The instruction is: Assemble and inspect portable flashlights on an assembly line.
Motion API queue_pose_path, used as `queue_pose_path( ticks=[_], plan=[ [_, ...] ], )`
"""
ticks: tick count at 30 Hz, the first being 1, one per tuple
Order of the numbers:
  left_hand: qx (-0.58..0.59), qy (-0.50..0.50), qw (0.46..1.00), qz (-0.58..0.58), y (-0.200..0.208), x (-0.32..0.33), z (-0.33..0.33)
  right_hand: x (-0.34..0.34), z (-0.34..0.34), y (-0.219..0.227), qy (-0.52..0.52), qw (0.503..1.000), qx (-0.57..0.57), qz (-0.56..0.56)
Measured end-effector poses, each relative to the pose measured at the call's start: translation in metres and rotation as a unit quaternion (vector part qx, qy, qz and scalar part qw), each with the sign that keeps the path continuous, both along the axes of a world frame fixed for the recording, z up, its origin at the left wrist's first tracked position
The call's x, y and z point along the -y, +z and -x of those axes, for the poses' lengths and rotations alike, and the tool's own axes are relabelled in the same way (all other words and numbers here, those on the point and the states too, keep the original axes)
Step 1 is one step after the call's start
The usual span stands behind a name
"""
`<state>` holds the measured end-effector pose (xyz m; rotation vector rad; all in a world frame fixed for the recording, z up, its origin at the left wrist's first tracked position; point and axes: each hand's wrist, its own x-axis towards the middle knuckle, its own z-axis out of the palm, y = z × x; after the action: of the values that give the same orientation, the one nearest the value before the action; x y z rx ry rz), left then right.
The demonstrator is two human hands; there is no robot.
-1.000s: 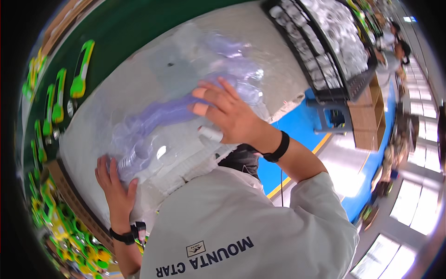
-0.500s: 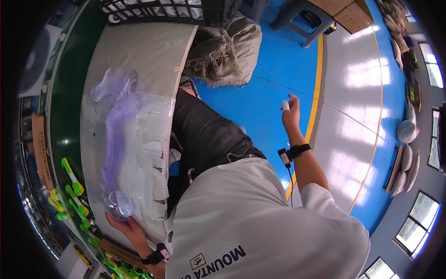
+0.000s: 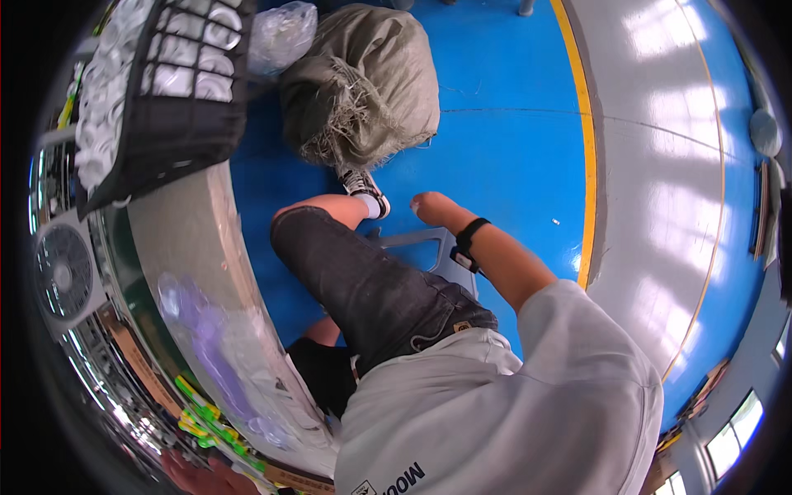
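At the dim lower-left rim, my left hand (image 3: 198, 476) is partly cut off. Its fingers look apart, with nothing seen in them, beside the near end of the worktable (image 3: 186, 219). On that table lies a curved row of clear, purple-tinted plastic ring-like pieces (image 3: 216, 355), smeared by motion, beside crumpled clear plastic film (image 3: 264, 355). My right hand (image 3: 436, 209) is out over the blue floor near my knee, its fingers curled closed. A pale bit shows at the fingertips; what it is stays unclear.
A black plastic crate (image 3: 177, 132) of white round parts stands on the table's far end. Beyond my shoe are a bulging woven sack (image 3: 371, 82) and a clear plastic bag (image 3: 283, 37). A grey stool (image 3: 412, 238) is beside my leg; a small white piece (image 3: 555, 221) lies on the floor.
My view has swung toward the crate and sack. The right hand has come in toward my knee and curled; the white cylinder it held is no longer clear. My left hand has left the clear pieces.
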<state>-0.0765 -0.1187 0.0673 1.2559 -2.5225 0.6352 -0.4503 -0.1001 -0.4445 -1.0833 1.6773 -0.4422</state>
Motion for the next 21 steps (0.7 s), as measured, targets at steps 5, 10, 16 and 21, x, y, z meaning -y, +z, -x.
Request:
queue_pose_path(
  ticks=[5,10,16,21],
  plan=[
    [0.121,-0.092,0.953,-0.260,-0.014,0.043,0.124,0.078,-0.007,-0.049,0.042,0.984,-0.055,-0.164],
    [0.270,-0.075,0.888,-0.365,-0.057,0.111,0.184,0.105,-0.033,-0.115,0.041,0.976,-0.173,-0.129],
    [0.360,0.129,0.871,-0.308,-0.079,0.150,0.191,0.180,-0.092,-0.221,0.127,0.953,-0.249,-0.121],
    [0.347,0.087,0.855,-0.376,-0.436,0.075,0.264,0.164,-0.115,-0.346,-0.040,0.983,-0.142,-0.106]
  ],
)
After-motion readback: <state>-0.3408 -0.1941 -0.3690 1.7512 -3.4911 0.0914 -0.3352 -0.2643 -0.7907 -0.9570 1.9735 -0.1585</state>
